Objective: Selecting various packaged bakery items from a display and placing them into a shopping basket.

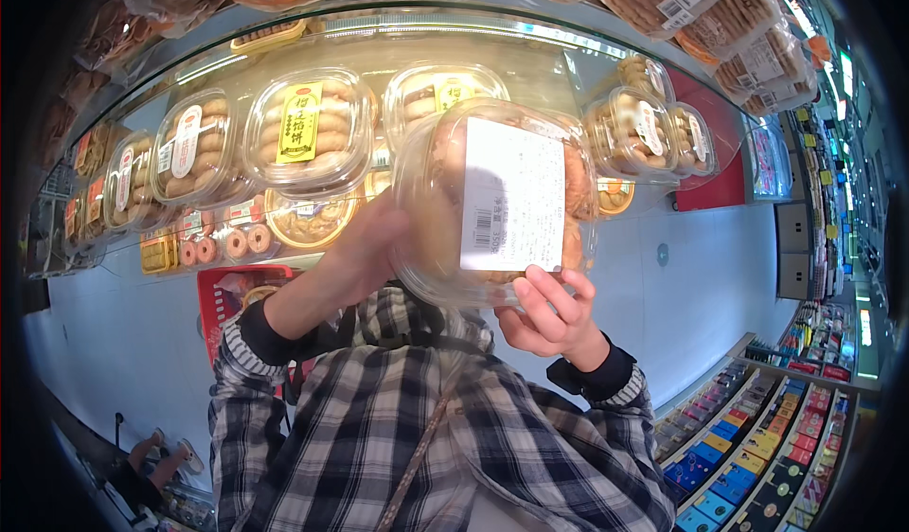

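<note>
A clear plastic clamshell box of baked pastries (581,198) is held up before my chest, tilted so that its large white printed label (513,191) faces me. My right hand (550,312) grips its lower right edge, with fingertips resting at the bottom of the label. Blurred, my left hand (369,237) is at the box's left side; its fingers are hidden behind the box or smeared by motion. Just beyond, on the lit display shelf, stand a box with a yellow label (298,121) and a similar box (419,92) partly covered by the held one.
More pastry boxes (190,148) line the shelf at left, others (632,131) at right. Bagged baked goods (682,6) lie above a glass edge. A red shopping basket (213,305) is by my left arm. A rack of small packets (746,447) stands lower right; a person's legs (160,454) show lower left.
</note>
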`<state>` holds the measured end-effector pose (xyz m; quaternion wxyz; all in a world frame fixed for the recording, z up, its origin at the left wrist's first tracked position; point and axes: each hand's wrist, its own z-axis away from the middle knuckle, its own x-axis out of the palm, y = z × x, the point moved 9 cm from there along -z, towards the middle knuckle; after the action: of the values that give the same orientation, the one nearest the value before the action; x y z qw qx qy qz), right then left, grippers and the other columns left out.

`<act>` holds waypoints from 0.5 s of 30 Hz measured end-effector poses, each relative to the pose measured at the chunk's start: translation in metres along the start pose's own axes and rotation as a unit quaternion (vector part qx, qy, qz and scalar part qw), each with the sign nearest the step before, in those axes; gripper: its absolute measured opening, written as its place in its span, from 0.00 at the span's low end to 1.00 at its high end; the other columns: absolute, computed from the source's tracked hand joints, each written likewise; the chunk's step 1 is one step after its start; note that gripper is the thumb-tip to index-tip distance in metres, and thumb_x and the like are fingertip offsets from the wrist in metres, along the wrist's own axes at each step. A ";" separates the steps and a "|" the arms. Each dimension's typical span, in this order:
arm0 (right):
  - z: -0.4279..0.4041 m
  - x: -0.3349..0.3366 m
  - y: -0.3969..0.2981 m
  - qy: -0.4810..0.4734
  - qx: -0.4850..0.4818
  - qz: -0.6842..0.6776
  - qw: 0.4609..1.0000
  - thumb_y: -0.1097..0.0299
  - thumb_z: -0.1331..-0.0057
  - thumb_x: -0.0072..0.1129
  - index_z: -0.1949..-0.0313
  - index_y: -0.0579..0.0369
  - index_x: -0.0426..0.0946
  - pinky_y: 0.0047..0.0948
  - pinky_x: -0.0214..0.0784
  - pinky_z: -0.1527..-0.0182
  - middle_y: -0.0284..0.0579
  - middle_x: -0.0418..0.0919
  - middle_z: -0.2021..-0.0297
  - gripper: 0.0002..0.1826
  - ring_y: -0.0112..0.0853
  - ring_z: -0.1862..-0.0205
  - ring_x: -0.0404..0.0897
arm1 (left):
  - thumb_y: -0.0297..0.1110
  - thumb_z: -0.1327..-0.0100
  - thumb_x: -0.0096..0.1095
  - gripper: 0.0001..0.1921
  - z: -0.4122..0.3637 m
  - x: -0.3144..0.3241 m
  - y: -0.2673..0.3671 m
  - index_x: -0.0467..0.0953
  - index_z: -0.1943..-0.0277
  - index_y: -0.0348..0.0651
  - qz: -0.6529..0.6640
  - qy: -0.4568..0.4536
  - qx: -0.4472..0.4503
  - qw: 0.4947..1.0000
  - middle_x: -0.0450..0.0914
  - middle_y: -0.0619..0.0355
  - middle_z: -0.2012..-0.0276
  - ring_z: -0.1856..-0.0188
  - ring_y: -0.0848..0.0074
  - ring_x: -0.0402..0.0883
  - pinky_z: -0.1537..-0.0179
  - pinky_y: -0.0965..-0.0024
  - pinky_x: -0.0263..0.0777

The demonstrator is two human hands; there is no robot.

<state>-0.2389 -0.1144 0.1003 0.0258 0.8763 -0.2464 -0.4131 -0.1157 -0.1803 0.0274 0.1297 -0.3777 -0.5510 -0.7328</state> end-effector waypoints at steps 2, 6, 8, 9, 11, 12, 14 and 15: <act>-0.005 0.002 -0.004 0.005 -0.013 -0.004 1.000 0.67 0.55 0.55 0.74 0.41 0.63 0.37 0.53 0.51 0.35 0.65 0.61 0.10 0.30 0.56 0.68 | 0.53 0.45 0.45 0.28 0.004 -0.009 0.003 0.58 0.49 0.38 -0.027 0.011 0.010 1.000 0.67 0.57 0.54 0.53 0.75 0.68 0.50 0.70 0.60; -0.010 0.008 -0.006 -0.012 -0.040 0.006 0.999 0.65 0.50 0.48 0.71 0.44 0.63 0.31 0.53 0.49 0.26 0.66 0.59 0.06 0.20 0.52 0.65 | 0.51 0.44 0.46 0.27 0.006 -0.024 0.008 0.58 0.49 0.39 -0.040 0.068 0.011 0.997 0.67 0.56 0.54 0.53 0.74 0.68 0.52 0.70 0.61; -0.006 0.010 -0.005 -0.025 -0.071 0.011 0.997 0.64 0.49 0.48 0.69 0.44 0.64 0.34 0.51 0.47 0.25 0.66 0.59 0.07 0.19 0.52 0.64 | 0.51 0.45 0.46 0.27 0.007 -0.032 0.014 0.58 0.49 0.38 -0.037 0.128 0.005 0.991 0.67 0.56 0.54 0.53 0.74 0.67 0.52 0.70 0.61; -0.003 0.012 -0.004 -0.039 -0.082 0.005 0.996 0.63 0.49 0.48 0.66 0.45 0.65 0.38 0.50 0.45 0.26 0.66 0.59 0.10 0.19 0.52 0.64 | 0.51 0.45 0.47 0.28 0.008 -0.032 0.022 0.58 0.49 0.38 -0.035 0.120 0.026 0.992 0.67 0.56 0.54 0.53 0.75 0.67 0.53 0.71 0.61; 0.000 0.014 0.003 -0.053 -0.093 -0.002 0.994 0.62 0.48 0.48 0.63 0.46 0.65 0.42 0.48 0.44 0.26 0.66 0.59 0.12 0.18 0.51 0.64 | 0.51 0.46 0.47 0.28 0.011 -0.035 0.033 0.59 0.49 0.38 -0.033 0.114 0.046 0.992 0.67 0.56 0.55 0.54 0.75 0.67 0.53 0.72 0.61; 0.001 0.017 0.005 -0.065 -0.121 -0.003 0.991 0.64 0.50 0.49 0.67 0.46 0.64 0.50 0.46 0.44 0.28 0.65 0.60 0.10 0.21 0.53 0.65 | 0.52 0.47 0.48 0.29 0.013 -0.036 0.038 0.58 0.48 0.38 -0.078 0.105 0.044 0.990 0.67 0.57 0.54 0.53 0.76 0.67 0.54 0.73 0.61; 0.004 0.020 0.007 -0.065 -0.143 -0.024 0.987 0.67 0.52 0.49 0.71 0.46 0.66 0.57 0.48 0.46 0.31 0.63 0.61 0.07 0.25 0.54 0.67 | 0.46 0.49 0.52 0.30 0.017 -0.054 0.036 0.57 0.47 0.37 -0.120 0.120 0.008 0.985 0.67 0.56 0.54 0.53 0.78 0.65 0.53 0.74 0.59; 0.004 0.020 0.010 -0.066 -0.142 -0.024 0.987 0.67 0.52 0.49 0.71 0.46 0.66 0.57 0.48 0.46 0.31 0.63 0.61 0.07 0.25 0.54 0.67 | 0.46 0.49 0.52 0.30 0.019 -0.058 0.039 0.57 0.47 0.37 -0.119 0.120 0.007 0.986 0.67 0.56 0.54 0.53 0.78 0.65 0.53 0.74 0.59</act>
<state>-0.2349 -0.1315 0.0855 0.1244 0.8403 -0.1654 -0.5011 -0.0447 -0.1902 0.0166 0.1093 -0.2175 -0.5780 -0.7789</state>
